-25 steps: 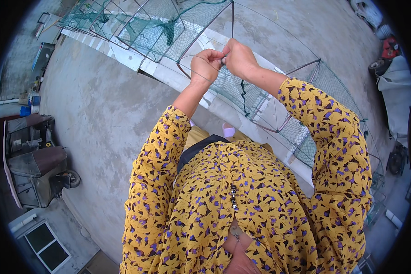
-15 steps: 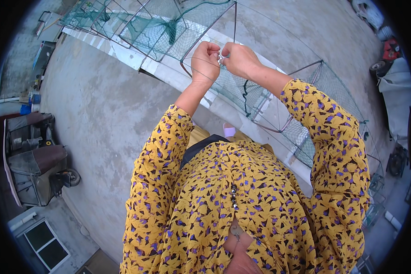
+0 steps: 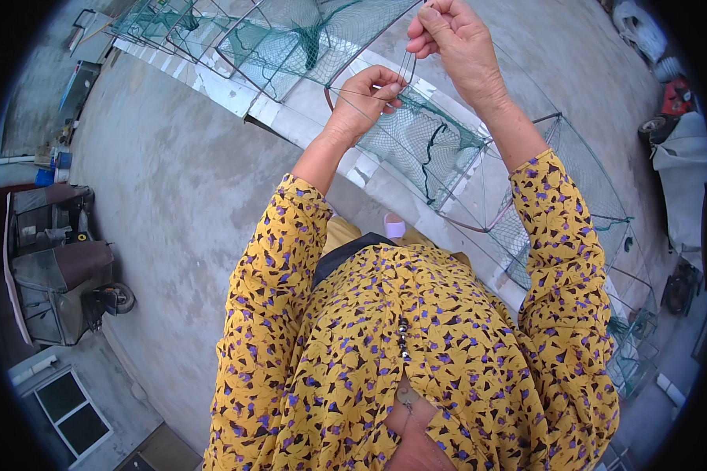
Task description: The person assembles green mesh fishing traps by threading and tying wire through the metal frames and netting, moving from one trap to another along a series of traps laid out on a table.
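Thin cord (image 3: 405, 69) spans steeply between two pinches at upper centre: the left hand (image 3: 369, 96) clamps its lower end — nearer the green net (image 3: 430, 145), whose long axis slants upper left to lower right — the right hand (image 3: 457, 49) its upper.

No words, labels, numbers or signs can be read: none on the net (image 3: 279, 43) near the fingers (image 3: 387, 91), the shirt (image 3: 463, 337) below them, the parked vehicle (image 3: 59, 275) far left of them or the red machine (image 3: 675, 98) far right.
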`<state>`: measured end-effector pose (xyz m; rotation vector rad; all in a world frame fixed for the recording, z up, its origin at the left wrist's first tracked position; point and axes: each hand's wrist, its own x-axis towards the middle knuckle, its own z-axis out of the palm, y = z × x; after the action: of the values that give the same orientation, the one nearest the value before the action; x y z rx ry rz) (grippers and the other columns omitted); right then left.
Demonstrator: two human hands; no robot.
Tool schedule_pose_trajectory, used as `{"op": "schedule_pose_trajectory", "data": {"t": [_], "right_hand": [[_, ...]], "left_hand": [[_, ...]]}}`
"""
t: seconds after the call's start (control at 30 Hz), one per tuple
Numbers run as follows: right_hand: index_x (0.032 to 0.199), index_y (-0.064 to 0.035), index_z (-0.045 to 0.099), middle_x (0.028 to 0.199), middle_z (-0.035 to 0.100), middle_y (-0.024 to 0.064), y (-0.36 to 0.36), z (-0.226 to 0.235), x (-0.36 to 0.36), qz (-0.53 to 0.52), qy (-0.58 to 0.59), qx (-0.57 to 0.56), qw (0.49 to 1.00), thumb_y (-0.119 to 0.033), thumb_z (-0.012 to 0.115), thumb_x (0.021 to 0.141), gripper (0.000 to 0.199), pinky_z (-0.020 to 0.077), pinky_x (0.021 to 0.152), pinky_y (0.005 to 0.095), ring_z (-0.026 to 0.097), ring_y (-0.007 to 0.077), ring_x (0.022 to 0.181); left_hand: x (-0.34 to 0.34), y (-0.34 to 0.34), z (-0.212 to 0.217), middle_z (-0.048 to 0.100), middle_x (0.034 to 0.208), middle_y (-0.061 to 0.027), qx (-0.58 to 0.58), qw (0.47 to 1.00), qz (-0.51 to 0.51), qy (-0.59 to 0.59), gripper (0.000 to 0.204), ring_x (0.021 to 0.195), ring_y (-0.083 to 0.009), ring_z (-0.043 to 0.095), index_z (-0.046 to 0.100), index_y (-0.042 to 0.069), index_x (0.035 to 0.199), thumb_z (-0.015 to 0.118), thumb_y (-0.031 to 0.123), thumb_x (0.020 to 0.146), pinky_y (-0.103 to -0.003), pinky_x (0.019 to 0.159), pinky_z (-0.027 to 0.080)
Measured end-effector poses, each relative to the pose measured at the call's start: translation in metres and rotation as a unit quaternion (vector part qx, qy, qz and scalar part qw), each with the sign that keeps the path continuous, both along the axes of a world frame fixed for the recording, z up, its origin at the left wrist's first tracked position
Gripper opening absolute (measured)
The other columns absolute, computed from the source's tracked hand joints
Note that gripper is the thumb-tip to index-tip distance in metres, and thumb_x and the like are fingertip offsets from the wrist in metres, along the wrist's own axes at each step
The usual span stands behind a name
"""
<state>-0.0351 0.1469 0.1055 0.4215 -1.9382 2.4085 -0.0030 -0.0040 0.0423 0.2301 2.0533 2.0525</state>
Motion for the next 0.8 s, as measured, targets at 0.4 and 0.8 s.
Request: {"op": "schedule_pose_trajectory", "data": {"t": [0.4, 0.8], "right_hand": [[0.089, -0.0044, 0.048, 0.075, 0.059, 0.0065, 0.004, 0.013, 0.019, 0.067, 0.024, -0.030, 0.997, -0.017, 0.046, 0.091, 0.013, 0.0479, 0.055, 0.0206, 0.056, 0.0094, 0.059], [0.095, 0.0014, 0.057, 0.062, 0.059, 0.0048, 0.020, 0.029, 0.023, 0.196, -0.097, 0.039, 0.975, -0.024, 0.052, 0.088, 0.027, 0.0438, 0.042, 0.0176, 0.058, 0.0102, 0.049]], "left_hand": [[0.005, -0.005, -0.008, 0.059, 0.091, -0.0062, 0.003, 0.998, -0.060, -0.028, 0.016, 0.081, -0.0125, 0.059, 0.054, 0.000, 0.103, 0.044, 0.004, 0.090, -0.023, 0.073, 0.050], [0.013, 0.001, -0.009, 0.058, 0.077, -0.0055, -0.105, 0.987, 0.055, 0.111, 0.006, 0.063, -0.0111, 0.056, 0.051, 0.001, 0.088, 0.045, 0.000, 0.087, -0.023, 0.056, 0.047]]}}
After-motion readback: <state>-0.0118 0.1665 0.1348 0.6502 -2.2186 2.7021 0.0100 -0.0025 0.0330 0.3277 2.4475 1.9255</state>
